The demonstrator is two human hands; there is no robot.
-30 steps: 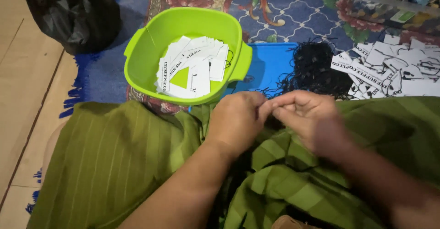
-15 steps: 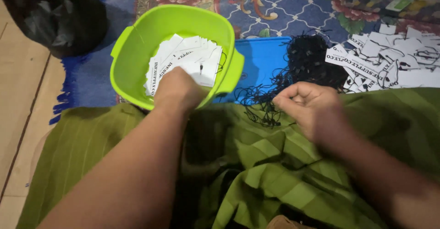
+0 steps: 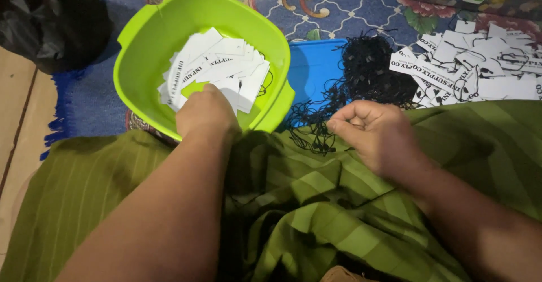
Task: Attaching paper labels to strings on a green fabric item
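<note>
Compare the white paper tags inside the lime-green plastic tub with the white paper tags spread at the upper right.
The tags in the tub lie heaped inside the lime-green plastic tub, under the left hand. The tags at the upper right lie flat and loose, untouched, with black strings across them. Both are white with black print.

I see two bare forearms with no sleeves, watch, rings or bands on either. The left hand sits left of centre in the frame, the right hand right of centre. Across the lower frame, a green striped cloth wraps my lap in loose folds.
</note>
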